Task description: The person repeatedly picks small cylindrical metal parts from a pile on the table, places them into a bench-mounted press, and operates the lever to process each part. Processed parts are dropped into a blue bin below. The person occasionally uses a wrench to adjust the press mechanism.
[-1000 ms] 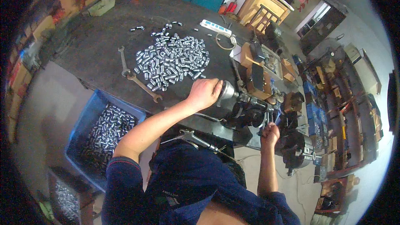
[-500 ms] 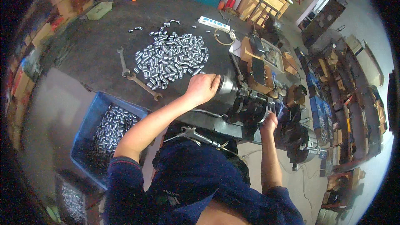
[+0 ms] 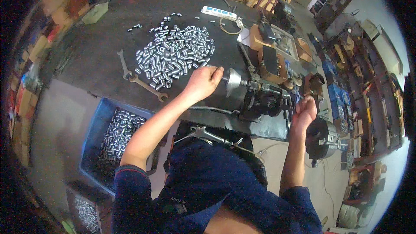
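My left hand is closed in a pinch beside the silver cone-shaped head of a small dark bench machine. Whatever lies between its fingers is too small to make out. Off the machine's right end, my right hand has its fingers curled and smeared by motion, so its grip does not show. Beyond my left hand, short shiny metal sleeves lie in a big heap on the dark bench top.
Two open-ended wrenches lie left of the heap. A blue bin of sleeves stands below the bench edge. Behind the machine are a white power strip and cardboard boxes. A dark round chuck sits at right.
My right hand has moved right, away from the machine's handle area. My left hand has drawn back slightly from the cone-shaped head. The whole view has shifted a little.
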`<action>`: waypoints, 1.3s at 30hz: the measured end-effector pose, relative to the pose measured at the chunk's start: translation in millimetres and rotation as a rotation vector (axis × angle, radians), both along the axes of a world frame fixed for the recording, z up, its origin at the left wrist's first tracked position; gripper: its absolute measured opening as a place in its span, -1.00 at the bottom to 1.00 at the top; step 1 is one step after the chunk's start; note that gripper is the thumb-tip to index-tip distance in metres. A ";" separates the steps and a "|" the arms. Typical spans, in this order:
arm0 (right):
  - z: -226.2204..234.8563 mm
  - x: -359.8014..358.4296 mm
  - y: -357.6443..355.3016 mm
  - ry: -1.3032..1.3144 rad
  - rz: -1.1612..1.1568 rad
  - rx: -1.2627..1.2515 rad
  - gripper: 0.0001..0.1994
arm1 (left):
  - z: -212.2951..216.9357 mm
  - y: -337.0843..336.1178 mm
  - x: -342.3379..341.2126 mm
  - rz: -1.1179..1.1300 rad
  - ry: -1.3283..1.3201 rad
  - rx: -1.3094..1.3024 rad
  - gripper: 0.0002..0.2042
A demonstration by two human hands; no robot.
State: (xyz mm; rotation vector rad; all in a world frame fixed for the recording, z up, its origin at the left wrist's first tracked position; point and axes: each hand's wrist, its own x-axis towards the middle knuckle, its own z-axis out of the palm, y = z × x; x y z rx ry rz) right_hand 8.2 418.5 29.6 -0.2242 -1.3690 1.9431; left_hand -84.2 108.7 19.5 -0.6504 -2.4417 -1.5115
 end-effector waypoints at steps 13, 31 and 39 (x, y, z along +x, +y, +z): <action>-110.6 -104.2 70.9 -0.135 -0.268 0.684 -0.86 | -31.5 -79.1 3.2 0.098 -0.254 0.002 -0.64; -103.4 17.0 24.7 -0.093 0.114 -0.162 -0.89 | -39.0 -107.6 23.2 0.263 0.084 -0.420 -0.87; -108.1 -19.7 16.7 -0.215 0.011 -0.177 -0.86 | -72.3 -9.3 -85.3 0.063 0.129 -0.906 -0.83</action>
